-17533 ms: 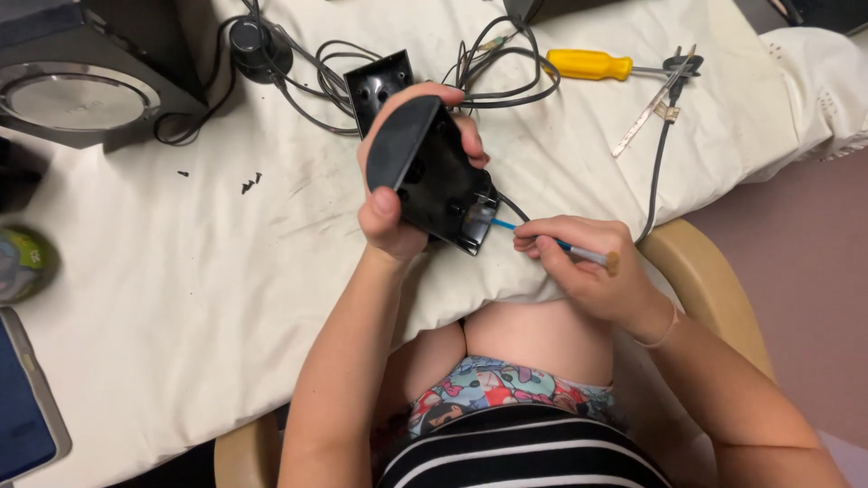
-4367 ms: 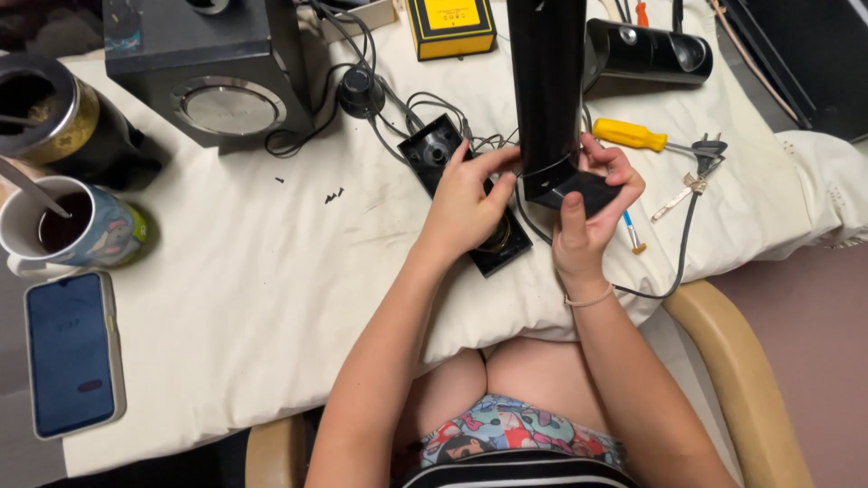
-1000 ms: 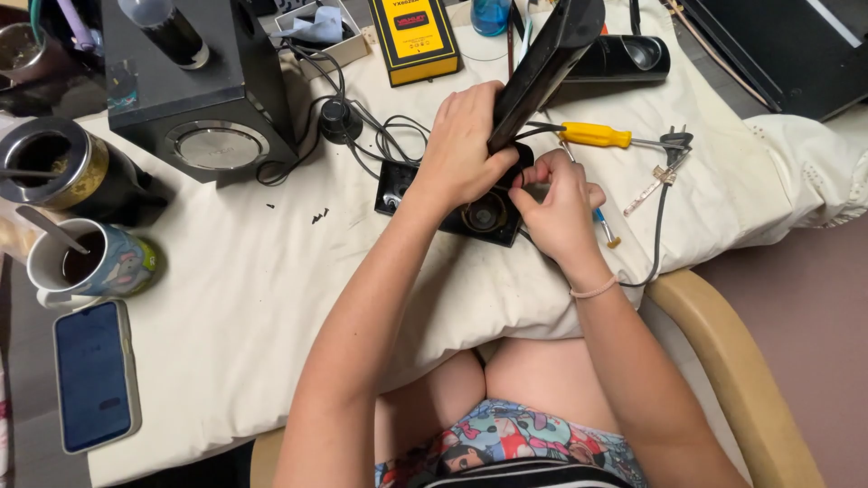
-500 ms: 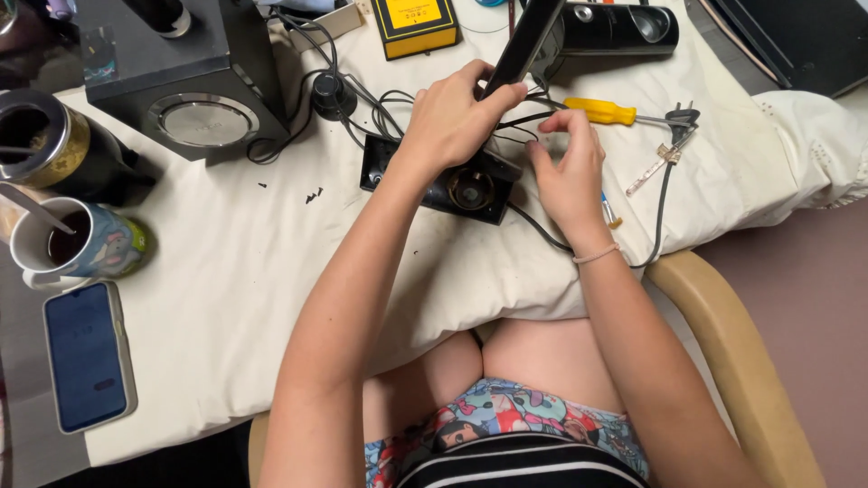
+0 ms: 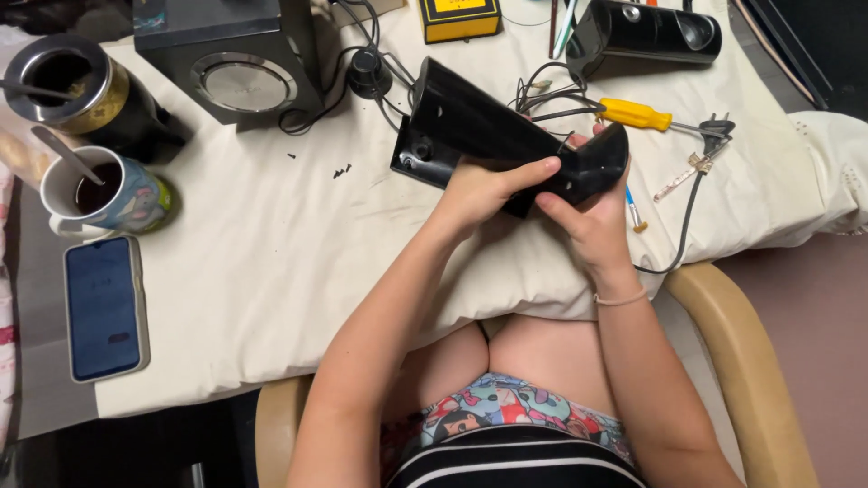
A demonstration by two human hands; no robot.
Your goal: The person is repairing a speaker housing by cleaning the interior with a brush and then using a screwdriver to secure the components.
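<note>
Black speaker shell [image 5: 488, 122] slants up-left from both hands: left hand [image 5: 484, 185] grips its middle, right hand [image 5: 592, 212] clasps the lower-right end.

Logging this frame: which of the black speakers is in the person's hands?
The slim black speaker at centre, gripped by both hands; the boxy subwoofer and the other slim speaker sit untouched farther back.

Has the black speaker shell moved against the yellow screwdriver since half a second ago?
Yes. The black speaker shell, then upright above the yellow screwdriver, now lies tilted leftward, held by left hand and right hand.
</note>
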